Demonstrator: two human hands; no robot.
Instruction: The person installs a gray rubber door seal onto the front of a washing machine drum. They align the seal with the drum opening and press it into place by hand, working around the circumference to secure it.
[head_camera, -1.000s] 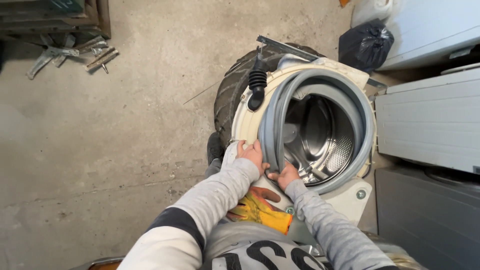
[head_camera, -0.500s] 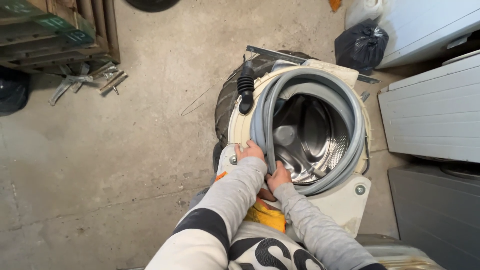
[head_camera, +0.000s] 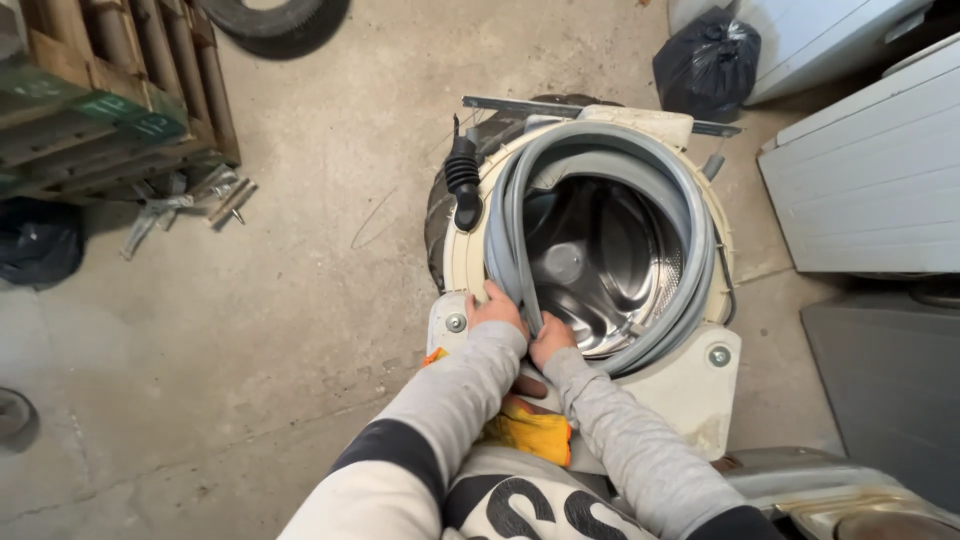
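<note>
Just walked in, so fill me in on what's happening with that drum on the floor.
A person in grey sleeves bends over a cream washing-machine tub lying face-up on the concrete floor. The left hand and right hand both press on the near edge of the grey rubber door seal around the steel drum opening. A yellow cloth lies below the wrists.

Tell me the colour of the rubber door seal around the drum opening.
Grey; the rubber door seal shows best in the head view.

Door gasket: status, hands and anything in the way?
Left hand and right hand both grip the grey gasket at the drum tub's near rim. Nothing between hands and gasket.
</note>
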